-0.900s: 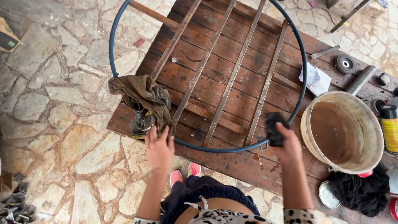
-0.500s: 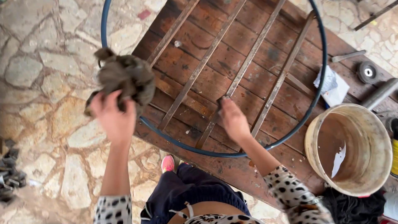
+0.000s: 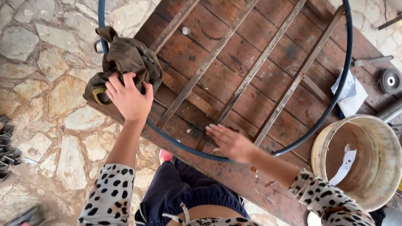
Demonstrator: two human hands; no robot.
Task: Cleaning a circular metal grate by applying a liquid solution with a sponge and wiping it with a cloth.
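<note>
Head view: the left hand sits left of centre in the frame, its fingers curled into a crumpled brown rag and gripping it. The rag lies bunched at the left corner of the wooden desk, draped over the dark metal hoop, with a yellowish ring-shaped piece showing at its lower left edge. The right hand is just below the middle of the frame, palm down, fingers spread and flat, holding nothing; it rests on the desk planks right at the lower arc of the hoop, touching or almost touching it. The hoop lies flat across the desk, circling most of the upper and central frame, with several rusty metal bars running diagonally inside it. Both arms wear spotted white sleeves.

At the lower right stands a large cream bucket, open and stained brown inside, with a scrap of white paper in it. A crumpled white paper lies just outside the hoop at the right, and a round grinding disc is near the right edge. Stone paving fills the left side.
</note>
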